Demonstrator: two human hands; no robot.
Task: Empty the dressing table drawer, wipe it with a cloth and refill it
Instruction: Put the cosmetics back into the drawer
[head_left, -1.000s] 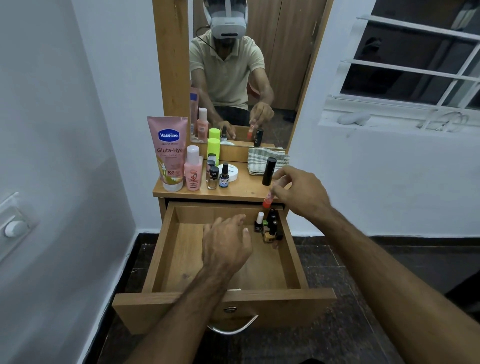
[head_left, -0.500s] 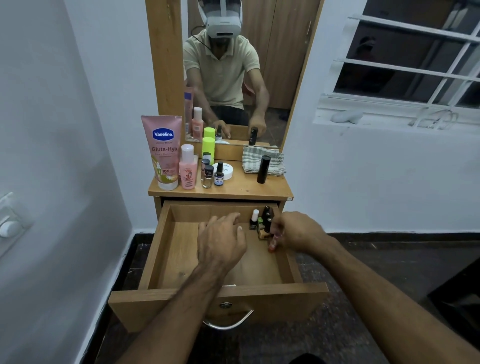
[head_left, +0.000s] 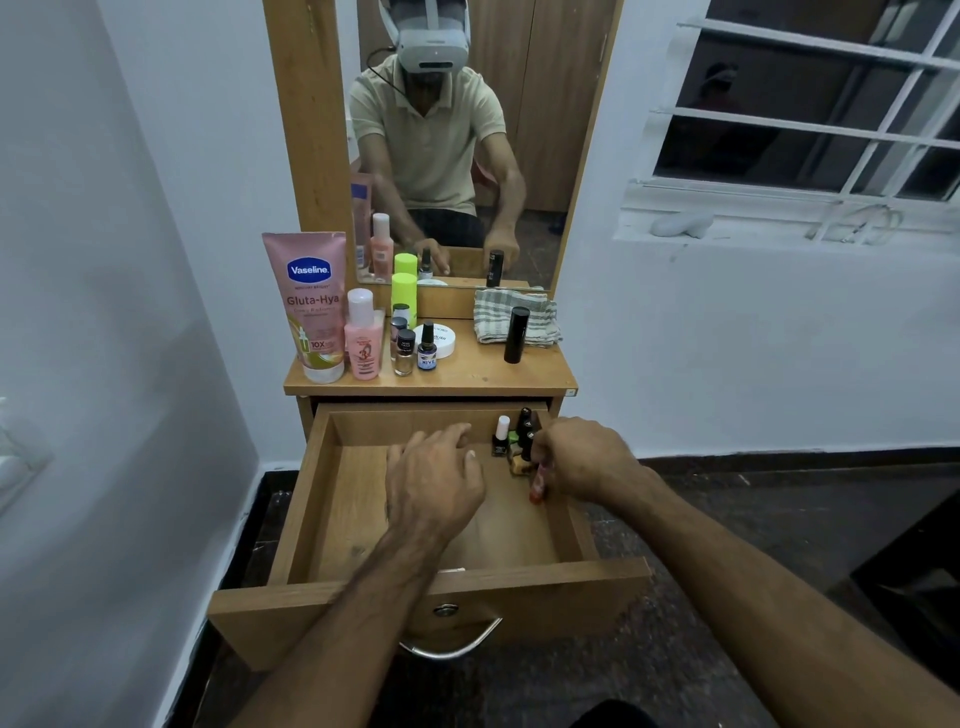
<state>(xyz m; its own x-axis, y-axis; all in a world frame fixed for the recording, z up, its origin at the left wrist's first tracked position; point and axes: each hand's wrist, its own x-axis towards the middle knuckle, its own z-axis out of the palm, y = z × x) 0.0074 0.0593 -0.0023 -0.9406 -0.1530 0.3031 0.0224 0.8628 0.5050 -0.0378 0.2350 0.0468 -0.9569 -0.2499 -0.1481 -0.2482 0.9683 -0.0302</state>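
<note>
The wooden drawer (head_left: 332, 493) of the dressing table is pulled wide open. Several small nail polish bottles (head_left: 511, 439) stand in its back right corner. My right hand (head_left: 582, 460) holds a small red bottle (head_left: 537, 480) just in front of that cluster, low inside the drawer. My left hand (head_left: 434, 480) hovers over the middle of the drawer, fingers relaxed and holding nothing. On the tabletop stand a pink Vaseline tube (head_left: 310, 306), a pink bottle (head_left: 362, 338), small bottles (head_left: 415, 348), a black tube (head_left: 516, 335) and a folded checked cloth (head_left: 511, 317).
A mirror (head_left: 452, 140) rises behind the tabletop and reflects me. White walls close in on the left and right. A barred window (head_left: 810, 104) sits at the upper right. The drawer's metal handle (head_left: 447, 647) sticks out toward me over a dark floor.
My right hand came down from the tabletop edge into the drawer's right side with the red bottle. The black tube now stands alone on the tabletop. My left hand stayed over the drawer.
</note>
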